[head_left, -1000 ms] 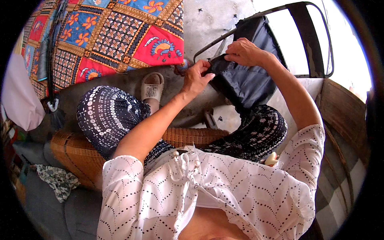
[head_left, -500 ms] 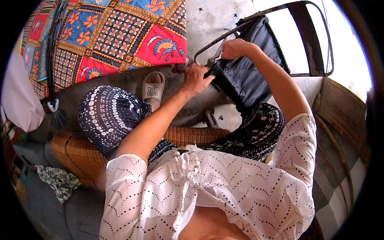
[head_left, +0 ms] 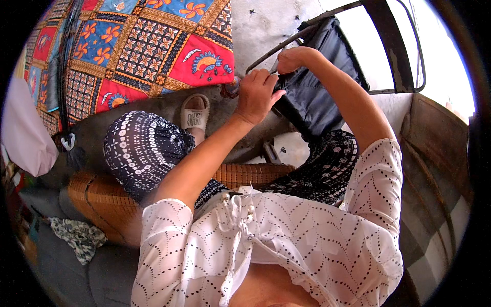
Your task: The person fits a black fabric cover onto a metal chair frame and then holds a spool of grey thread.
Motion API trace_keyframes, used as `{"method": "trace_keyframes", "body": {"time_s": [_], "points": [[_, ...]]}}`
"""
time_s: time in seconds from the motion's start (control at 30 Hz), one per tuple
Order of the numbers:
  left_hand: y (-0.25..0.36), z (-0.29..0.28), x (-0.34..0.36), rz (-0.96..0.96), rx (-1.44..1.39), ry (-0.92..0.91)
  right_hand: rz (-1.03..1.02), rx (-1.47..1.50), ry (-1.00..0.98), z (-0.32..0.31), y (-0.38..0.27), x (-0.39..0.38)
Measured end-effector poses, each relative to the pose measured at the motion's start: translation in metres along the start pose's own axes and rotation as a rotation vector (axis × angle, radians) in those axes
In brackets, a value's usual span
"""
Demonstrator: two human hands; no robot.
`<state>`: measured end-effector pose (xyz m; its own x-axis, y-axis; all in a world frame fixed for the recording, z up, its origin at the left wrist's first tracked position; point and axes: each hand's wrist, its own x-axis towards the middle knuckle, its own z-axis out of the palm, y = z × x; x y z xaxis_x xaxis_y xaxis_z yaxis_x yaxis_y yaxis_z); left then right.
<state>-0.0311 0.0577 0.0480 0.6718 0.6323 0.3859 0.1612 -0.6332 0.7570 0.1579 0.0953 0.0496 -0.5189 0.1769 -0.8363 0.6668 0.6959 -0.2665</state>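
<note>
A black, shiny padded piece (head_left: 322,84) leans ahead of me, to the right of centre, with a dark tubular metal frame (head_left: 327,16) along its far side. My right hand (head_left: 295,59) is closed in a fist over the padded piece's left edge; what its fingers hold is hidden. Just left of it and nearer me, my left hand (head_left: 255,97) has its fingers bent around something at the corner by the frame, thumb sticking out to the right. The two hands almost meet there. Whatever lies between them is too small to make out.
A patterned red and blue cloth (head_left: 153,56) covers a surface at the far left. A woven brown seat (head_left: 250,174) is beneath me, and a beige slipper (head_left: 195,112) is on my foot. Dark cords (head_left: 65,77) hang at left. A wooden panel (head_left: 437,133) stands at right.
My left hand has risen slightly and turned, its fingers now more curled near the frame's corner. My right hand has shifted a little left toward it.
</note>
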Motion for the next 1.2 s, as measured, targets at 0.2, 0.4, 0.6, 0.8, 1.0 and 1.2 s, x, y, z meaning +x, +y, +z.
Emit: {"method": "trace_keyframes", "body": {"time_s": [0.2,0.4,0.6,0.8,1.0,1.2], "points": [[0.008,0.023,0.013,0.023,0.184,-0.010,0.424,0.325,0.091,-0.017,-0.013,-0.020],[0.001,0.030,0.009,-0.110,0.074,0.075,0.422,0.461,0.680,0.002,-0.025,-0.074],[0.001,0.028,0.019,-0.213,-0.005,-0.007,0.385,0.261,0.626,0.014,-0.041,-0.079],[0.008,0.020,0.018,-0.104,0.044,-0.076,0.416,0.435,0.476,0.020,-0.022,-0.067],[0.021,0.007,0.037,-0.171,0.054,-0.029,0.538,0.382,0.251,0.001,-0.006,-0.077],[-0.001,0.033,0.025,-0.042,0.108,-0.013,0.719,0.040,0.572,0.035,0.037,-0.104]]}}
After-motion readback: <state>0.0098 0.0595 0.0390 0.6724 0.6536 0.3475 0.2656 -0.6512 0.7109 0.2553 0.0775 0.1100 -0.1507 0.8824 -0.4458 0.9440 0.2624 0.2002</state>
